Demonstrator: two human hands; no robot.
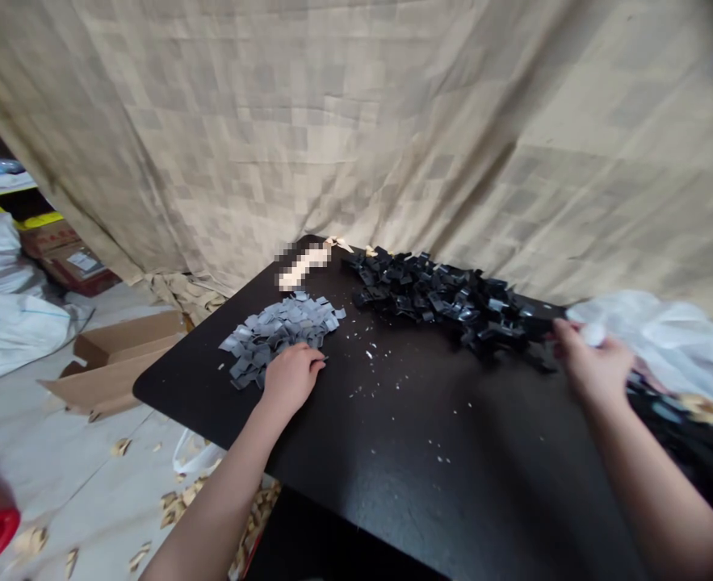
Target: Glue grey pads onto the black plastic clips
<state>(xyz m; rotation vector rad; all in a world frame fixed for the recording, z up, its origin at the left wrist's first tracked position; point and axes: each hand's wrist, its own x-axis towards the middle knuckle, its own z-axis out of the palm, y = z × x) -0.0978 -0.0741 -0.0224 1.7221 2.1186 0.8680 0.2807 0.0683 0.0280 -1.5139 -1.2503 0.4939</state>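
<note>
Left hand [292, 378] curled at grey tabs [277, 335]; right hand [592, 363] at black tabs [446, 298], hold unclear

I can see the left hand [292, 378] resting on the black tabletop [392, 452], touching the edge of a heap of flat grey pieces [277, 335]. The right hand [592, 363] sits at the end of a larger heap of black pieces [434, 298], just beside a white plastic bag [659, 339]. White flecks [368, 353] dot the tabletop between them.
</note>
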